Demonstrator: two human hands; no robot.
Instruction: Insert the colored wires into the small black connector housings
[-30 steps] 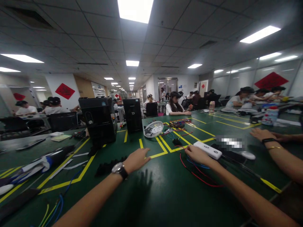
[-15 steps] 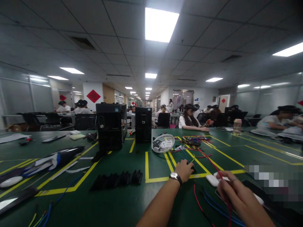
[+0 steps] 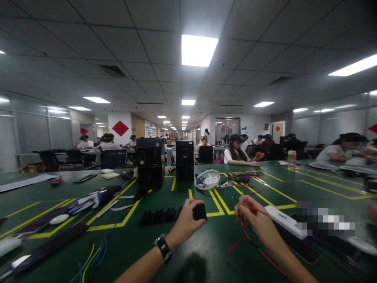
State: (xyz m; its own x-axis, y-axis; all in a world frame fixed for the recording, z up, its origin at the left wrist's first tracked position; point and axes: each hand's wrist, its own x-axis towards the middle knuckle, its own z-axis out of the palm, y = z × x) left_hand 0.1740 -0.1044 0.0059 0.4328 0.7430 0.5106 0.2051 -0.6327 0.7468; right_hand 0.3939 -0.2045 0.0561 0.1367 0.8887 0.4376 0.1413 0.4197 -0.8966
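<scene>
The white box (image 3: 285, 222) read "3"; left hand (image 3: 186, 222) pinched a black block (image 3: 200, 212) between fingertips (image 3: 199, 225), right hand (image 3: 257, 219) a red wire (image 3: 244, 228).

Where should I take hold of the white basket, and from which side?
I'd pinch the rim of the white basket on its right, coming from above: the latticed wall there shows bare, while the contents lie more leftward and a computer tower stands close on that side. Free a hand first: the left hand holds a black block, the right hand a red wire.
</scene>
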